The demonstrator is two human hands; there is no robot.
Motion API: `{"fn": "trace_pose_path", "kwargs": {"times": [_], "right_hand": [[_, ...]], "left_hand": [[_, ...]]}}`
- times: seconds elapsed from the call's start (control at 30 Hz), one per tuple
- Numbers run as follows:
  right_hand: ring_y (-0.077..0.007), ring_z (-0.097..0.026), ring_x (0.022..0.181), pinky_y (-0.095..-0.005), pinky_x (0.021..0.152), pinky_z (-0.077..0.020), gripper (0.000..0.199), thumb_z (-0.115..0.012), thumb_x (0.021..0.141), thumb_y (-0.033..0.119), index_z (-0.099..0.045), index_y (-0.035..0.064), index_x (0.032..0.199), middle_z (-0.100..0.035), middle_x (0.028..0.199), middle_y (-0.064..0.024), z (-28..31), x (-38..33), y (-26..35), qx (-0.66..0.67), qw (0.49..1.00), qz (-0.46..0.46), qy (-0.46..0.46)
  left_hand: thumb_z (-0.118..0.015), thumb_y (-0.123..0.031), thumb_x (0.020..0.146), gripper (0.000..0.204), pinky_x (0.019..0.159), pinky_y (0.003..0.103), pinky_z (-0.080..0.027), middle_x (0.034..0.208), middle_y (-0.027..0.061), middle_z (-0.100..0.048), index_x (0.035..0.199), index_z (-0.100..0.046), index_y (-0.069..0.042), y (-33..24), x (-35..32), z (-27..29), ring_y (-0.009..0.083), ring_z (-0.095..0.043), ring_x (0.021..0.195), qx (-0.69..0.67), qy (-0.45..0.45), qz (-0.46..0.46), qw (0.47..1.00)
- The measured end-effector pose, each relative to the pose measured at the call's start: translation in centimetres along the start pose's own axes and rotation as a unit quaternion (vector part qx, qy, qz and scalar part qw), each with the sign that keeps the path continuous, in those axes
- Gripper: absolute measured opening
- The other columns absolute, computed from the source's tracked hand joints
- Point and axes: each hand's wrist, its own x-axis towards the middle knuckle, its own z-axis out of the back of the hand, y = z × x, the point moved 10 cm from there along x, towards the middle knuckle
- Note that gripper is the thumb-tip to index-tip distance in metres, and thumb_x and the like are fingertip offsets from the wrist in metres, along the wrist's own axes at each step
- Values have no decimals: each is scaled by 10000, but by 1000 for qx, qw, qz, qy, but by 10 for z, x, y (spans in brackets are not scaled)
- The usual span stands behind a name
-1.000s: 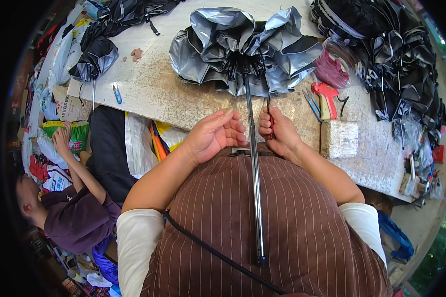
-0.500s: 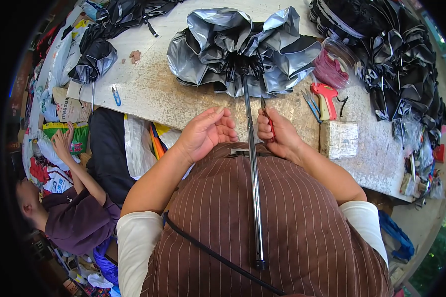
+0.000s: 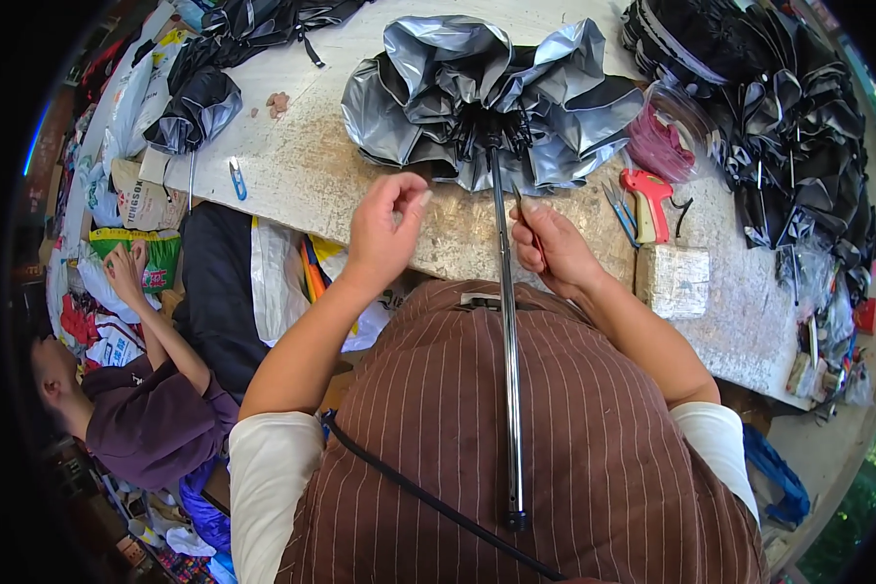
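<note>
A black umbrella with a silver lining [image 3: 399,107] lies on the workbench with its cloth bunched open. Its metal shaft [image 3: 512,389] runs toward me, over my striped brown apron. Just right of the shaft, my right hand [image 3: 558,251] is closed round red-handled pliers [image 3: 517,200], their dark jaws pointing at the umbrella's ribs. To the left of the shaft, my left hand [image 3: 387,229] hovers apart from the umbrella, its fingers curled and the thumb close to the fingertips. Whatever is pinched there, if anything, is too small to make out.
A red and cream glue gun [image 3: 649,200], blue-handled pliers [image 3: 620,212] and a wrapped block [image 3: 674,280] lie at right. Blue thread snips [image 3: 237,179] and a folded umbrella [image 3: 197,112] are at left. More umbrellas [image 3: 798,146] crowd the far right. Another person [image 3: 156,419] sits at left.
My left hand has gone from open, fingers spread, to curled, and has risen slightly away from me. The right hand still grips the pliers beside the shaft. The whole view has shifted a little.
</note>
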Motion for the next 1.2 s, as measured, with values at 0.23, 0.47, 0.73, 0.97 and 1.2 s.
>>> {"fn": "trace_pose_path", "kwargs": {"times": [0.23, 0.47, 0.73, 0.97, 1.2], "right_hand": [[-46, -384, 469, -163, 413, -314, 252, -488, 959, 299, -510, 50, 987, -475, 686, 1, -3, -11, -16, -250, 968, -25, 17], [-45, -423, 485, -168, 424, -333, 264, -511, 942, 311, -508, 49, 910, -476, 657, 8, -2, -15, -16, -274, 961, -29, 14], [-51, -437, 498, -178, 436, -347, 267, -536, 929, 307, -515, 41, 931, -481, 651, 7, 0, -14, -16, -273, 961, -39, 11], [-88, -470, 585, -212, 542, -394, 261, -577, 903, 277, -562, 26, 974, -542, 698, -23, -20, 9, 6, -533, 841, 88, 10], [-113, -487, 614, -234, 573, -412, 299, -626, 862, 277, -583, 5, 979, -575, 727, -34, -46, 54, 13, -574, 803, 160, -4]], "left_hand": [[-575, -52, 785, 204, 729, 324, -444, 909, 77, -571, 989, -590, -52, -5, 33, 4, 264, -544, 786, 323, -43, -194, 925], [-593, -66, 779, 197, 763, 332, -450, 922, 80, -590, 976, -597, -62, 43, 39, -2, 278, -565, 834, 376, 53, -108, 919], [-588, -96, 784, 106, 708, 333, -458, 918, 84, -612, 869, -606, -35, 13, 41, 29, 266, -555, 733, 305, -48, -192, 932], [-585, -80, 832, 76, 726, 212, -441, 917, 47, -650, 856, -615, -14, 42, 47, 26, 129, -561, 738, 78, -8, -14, 997], [-602, -121, 834, 114, 611, 209, -418, 745, 19, -619, 824, -630, -11, 85, 40, 3, 100, -504, 638, -105, 0, 134, 985]]}}
